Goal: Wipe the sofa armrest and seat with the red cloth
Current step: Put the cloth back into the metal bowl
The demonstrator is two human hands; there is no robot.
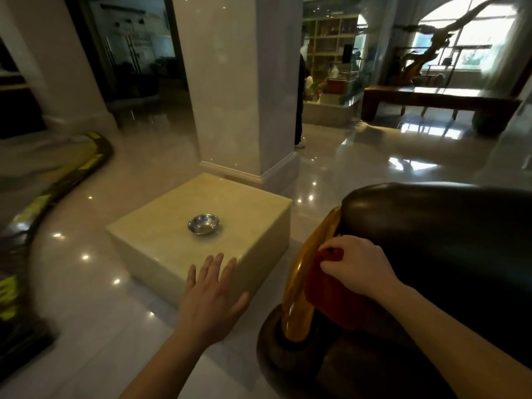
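Right grip [355, 264] bunching red cloth [331, 292], on armrest [305, 272]

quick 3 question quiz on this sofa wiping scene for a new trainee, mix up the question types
1. True or false: the left hand holds the red cloth.
2. What does the red cloth lie against? A) the wooden armrest trim B) the stone block C) the floor
3. Fill in: the small metal ____ sits on top of the stone block.

Key
1. False: the right hand grips the cloth, while the left hand is open with fingers spread, near the block's corner.
2. A
3. bowl
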